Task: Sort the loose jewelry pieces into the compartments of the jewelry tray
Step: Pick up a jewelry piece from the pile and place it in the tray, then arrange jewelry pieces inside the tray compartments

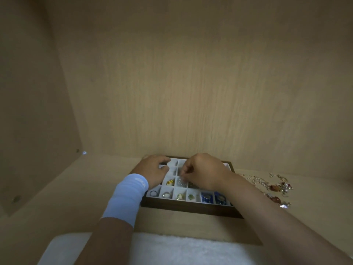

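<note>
While the left hand point(154, 171) rests loosely curled on the jewelry tray point(191, 205), the right hand point(205, 172) pinches a silvery piece point(181, 182).

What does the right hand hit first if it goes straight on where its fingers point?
Likely the silver piece in the tray compartment right of the gold piece. The right hand has its fingertips just above it, maybe already pinching it; depth unclear.

Dark wood is framing the jewelry tray point(191, 207), its white lining point(172, 170) looking matt. Loose jewelry point(275, 186) is glinting like polished metal on the pale, matt wood-grain shelf point(76, 197).
</note>
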A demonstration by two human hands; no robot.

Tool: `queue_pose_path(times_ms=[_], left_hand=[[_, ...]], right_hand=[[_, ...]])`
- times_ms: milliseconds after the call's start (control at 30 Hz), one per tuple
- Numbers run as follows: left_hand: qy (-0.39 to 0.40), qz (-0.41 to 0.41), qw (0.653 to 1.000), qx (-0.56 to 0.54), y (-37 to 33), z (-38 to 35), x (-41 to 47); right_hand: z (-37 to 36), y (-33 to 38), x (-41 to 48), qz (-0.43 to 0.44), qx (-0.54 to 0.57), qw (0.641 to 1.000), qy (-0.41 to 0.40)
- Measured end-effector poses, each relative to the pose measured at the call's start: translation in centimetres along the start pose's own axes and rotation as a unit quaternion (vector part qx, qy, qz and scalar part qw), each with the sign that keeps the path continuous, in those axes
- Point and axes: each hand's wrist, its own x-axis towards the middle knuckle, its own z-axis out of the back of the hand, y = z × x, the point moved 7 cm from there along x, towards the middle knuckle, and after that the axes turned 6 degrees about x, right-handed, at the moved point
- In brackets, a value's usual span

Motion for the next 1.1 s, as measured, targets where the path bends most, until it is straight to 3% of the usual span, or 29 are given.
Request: queue_pose_path(times_ms=[267,500,667,933,1100], left_hand=[[-0.029,0.001,0.999,0.022,0.4,0.2,0.0],[-0.077,-0.051,0.995,0.046,-2.2,0.9,-0.4],[-0.056,-0.089,0.994,0.0,-5.3,0.4,-0.9],[0.02,-0.141,0.989,-0.032,-11.8,-3.1,-2.0],[0.028,-0.156,0.987,-0.024,-15.6,-4.7,-1.0]], right_hand=[[-1.0,1.5,1.0,0.035,-0.138,0.99,0.015],[-0.8,0.3,0.2,0.039,-0.055,0.997,0.046],[4.4,-2.9,-2.2,-0.007,0.032,0.999,-0.036],[10.0,-12.2,-7.4,-0.091,0.036,0.988,-0.118],[9.0,-15.6,-8.2,-0.144,0.008,0.988,-0.063]])
